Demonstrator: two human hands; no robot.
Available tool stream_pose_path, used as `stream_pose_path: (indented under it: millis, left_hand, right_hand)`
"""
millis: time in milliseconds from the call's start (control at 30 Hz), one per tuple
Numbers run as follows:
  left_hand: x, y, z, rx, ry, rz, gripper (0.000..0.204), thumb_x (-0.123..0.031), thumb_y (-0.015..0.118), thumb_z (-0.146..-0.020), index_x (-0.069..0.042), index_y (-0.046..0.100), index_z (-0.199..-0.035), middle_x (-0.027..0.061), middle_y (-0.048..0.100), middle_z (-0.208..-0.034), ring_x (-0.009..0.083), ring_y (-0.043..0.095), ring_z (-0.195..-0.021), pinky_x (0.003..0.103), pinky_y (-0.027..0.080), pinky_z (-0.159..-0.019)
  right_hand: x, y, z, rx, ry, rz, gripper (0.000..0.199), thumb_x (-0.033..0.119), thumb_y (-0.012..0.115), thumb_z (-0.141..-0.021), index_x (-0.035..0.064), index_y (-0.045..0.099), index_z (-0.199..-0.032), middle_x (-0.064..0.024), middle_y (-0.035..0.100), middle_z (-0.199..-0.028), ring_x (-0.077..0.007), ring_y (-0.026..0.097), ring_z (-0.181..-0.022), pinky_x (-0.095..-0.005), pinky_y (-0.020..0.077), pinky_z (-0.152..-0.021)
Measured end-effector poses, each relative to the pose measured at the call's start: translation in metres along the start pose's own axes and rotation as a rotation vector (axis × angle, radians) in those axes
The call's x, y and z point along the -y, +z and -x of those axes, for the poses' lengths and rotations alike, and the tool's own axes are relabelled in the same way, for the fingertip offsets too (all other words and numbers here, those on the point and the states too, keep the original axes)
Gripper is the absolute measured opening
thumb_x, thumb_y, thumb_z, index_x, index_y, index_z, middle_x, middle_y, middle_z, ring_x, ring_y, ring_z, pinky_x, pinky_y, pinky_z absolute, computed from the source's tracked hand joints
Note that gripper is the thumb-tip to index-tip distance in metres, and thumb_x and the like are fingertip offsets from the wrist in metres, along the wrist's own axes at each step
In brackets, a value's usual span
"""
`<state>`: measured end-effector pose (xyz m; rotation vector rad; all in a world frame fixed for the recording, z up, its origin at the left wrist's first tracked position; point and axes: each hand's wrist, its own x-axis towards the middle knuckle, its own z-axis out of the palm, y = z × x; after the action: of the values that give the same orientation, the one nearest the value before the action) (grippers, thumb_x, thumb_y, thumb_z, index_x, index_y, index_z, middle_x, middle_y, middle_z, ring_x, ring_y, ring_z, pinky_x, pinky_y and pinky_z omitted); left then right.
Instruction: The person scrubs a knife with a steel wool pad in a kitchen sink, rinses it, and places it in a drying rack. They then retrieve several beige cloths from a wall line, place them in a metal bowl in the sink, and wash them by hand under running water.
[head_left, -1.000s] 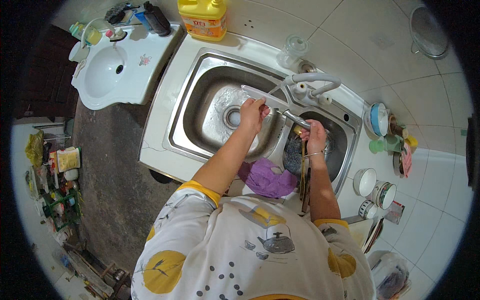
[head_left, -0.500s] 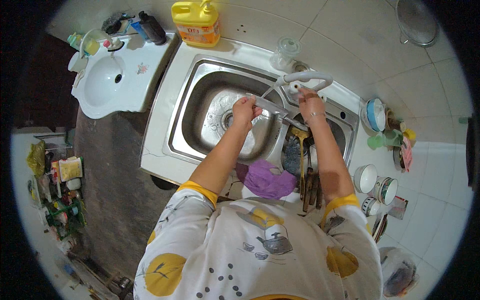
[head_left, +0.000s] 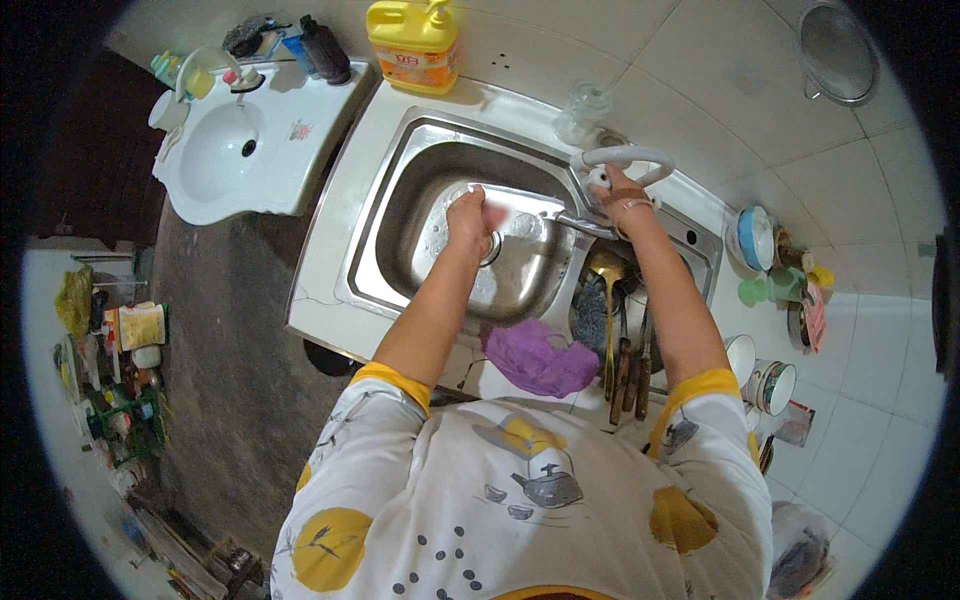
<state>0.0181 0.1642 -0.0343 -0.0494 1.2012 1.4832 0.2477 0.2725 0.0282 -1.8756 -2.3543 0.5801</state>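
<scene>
A knife (head_left: 545, 203) is held over the left basin of the steel sink (head_left: 400, 250), its handle end enclosed in the closed grip of the left hand (head_left: 468, 215). The right hand (head_left: 618, 195) is laid on the white tap (head_left: 625, 157); whether its grip is closed around it cannot be told. A purple cloth (head_left: 538, 358) is draped on the sink's front edge, beside upright utensils (head_left: 625, 340).

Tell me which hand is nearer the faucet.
Right. The right hand rests at the faucet base; the left hand is apart, over the sink basin.
</scene>
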Motion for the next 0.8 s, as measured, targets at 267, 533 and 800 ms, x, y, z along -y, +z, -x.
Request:
stream_pose_path:
  millis: [267, 533, 800]
  left_hand:
    - [0.011, -0.049, -0.025, 0.000, -0.064, -0.102, 0.011, -0.014, 0.049, -0.089, -0.003, 0.050, -0.091, 0.0117, 0.052, -0.075, 0.0215, 0.054, -0.058, 0.036, 0.055, -0.057]
    - [-0.007, -0.086, -0.032, 0.121, -0.176, -0.253, 0.018, -0.015, 0.047, -0.088, 0.001, 0.051, -0.093, 0.0152, 0.058, -0.076, 0.0260, 0.062, -0.062, 0.035, 0.056, -0.053]
    - [-0.064, -0.077, 0.002, 0.144, 0.233, -1.461, 0.056, -0.051, 0.045, -0.087, -0.013, 0.045, -0.128, 0.0126, 0.041, -0.133, 0.0298, 0.033, -0.126, 0.052, 0.024, -0.101]
  right_hand:
    - [0.028, -0.006, 0.100, 0.260, -0.477, 0.132, 0.053, 0.030, 0.065, -0.078, 0.0090, 0.046, -0.123, -0.0173, 0.060, -0.101, -0.0352, 0.058, -0.091, -0.0413, 0.0462, -0.078]
    - [0.053, 0.001, 0.137, 0.283, -0.415, -0.005, 0.037, 0.030, 0.053, -0.086, 0.0093, 0.048, -0.116, -0.0178, 0.062, -0.089, -0.0365, 0.060, -0.083, -0.0450, 0.0467, -0.073]
    - [0.021, 0.061, 0.106, 0.225, -0.070, -0.561, 0.036, 0.037, 0.050, -0.089, 0.0021, 0.060, -0.088, -0.0130, 0.057, -0.059, -0.0270, 0.057, -0.051, -0.0344, 0.0439, -0.050]
